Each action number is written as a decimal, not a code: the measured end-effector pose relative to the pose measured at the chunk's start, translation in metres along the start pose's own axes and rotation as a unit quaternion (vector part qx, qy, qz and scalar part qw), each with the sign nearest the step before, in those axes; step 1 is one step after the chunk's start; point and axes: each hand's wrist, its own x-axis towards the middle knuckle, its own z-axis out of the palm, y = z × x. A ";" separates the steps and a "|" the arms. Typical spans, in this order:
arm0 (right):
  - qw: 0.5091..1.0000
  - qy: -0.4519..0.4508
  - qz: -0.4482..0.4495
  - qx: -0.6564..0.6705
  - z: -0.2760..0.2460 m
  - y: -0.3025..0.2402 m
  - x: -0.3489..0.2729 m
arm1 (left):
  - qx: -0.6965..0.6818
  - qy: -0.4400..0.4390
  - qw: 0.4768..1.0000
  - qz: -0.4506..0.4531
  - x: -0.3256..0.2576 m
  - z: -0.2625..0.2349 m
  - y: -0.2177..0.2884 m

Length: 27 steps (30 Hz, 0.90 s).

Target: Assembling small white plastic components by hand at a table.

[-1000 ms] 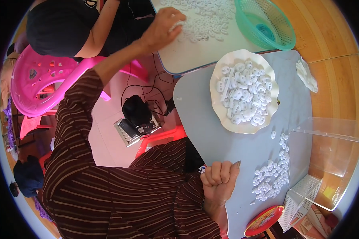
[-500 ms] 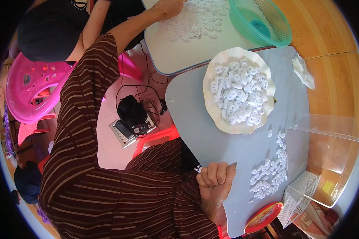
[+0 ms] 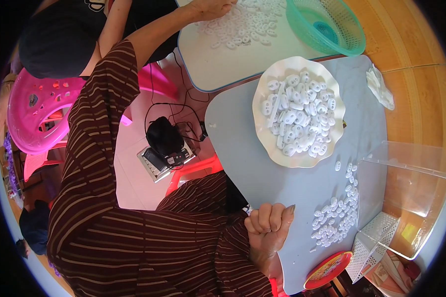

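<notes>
My left arm in a brown striped sleeve reaches far up to the white table (image 3: 218, 69). My left hand (image 3: 209, 8) rests on a spread of small white plastic pieces (image 3: 243, 24) there; the frame's top edge cuts it off, hiding its grip. My right hand (image 3: 268, 223) is a closed fist at the near edge of the grey table (image 3: 243, 148), with nothing visible in it. To its right lies a loose pile of small white pieces (image 3: 334, 213). Farther out, a white scalloped plate (image 3: 262, 133) holds several larger white pieces.
A green plastic basket (image 3: 327, 24) stands on the far table. On the right are a clear plastic box (image 3: 411, 198), a white mesh basket (image 3: 374, 242) and a red lid (image 3: 328, 270). Another person in black (image 3: 59, 34) sits by a pink chair (image 3: 32, 114). A black device with cables (image 3: 164, 138) lies on the floor.
My left arm has stretched farther up over the far table's white pieces. The view has shifted, so the plate and tables sit lower and more to the left. My right fist has stayed put.
</notes>
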 end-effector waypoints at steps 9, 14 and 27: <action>1.000 -0.021 0.005 0.002 -0.002 0.000 0.001 | 0.048 -0.018 0.984 0.171 0.012 0.004 -0.014; 1.000 -0.011 0.001 0.001 -0.002 -0.001 0.000 | 0.059 -0.185 0.981 -0.001 0.023 0.007 -0.012; 1.000 -0.019 -0.001 0.011 -0.004 0.000 0.000 | -0.090 -0.113 0.989 -0.034 0.022 0.007 -0.003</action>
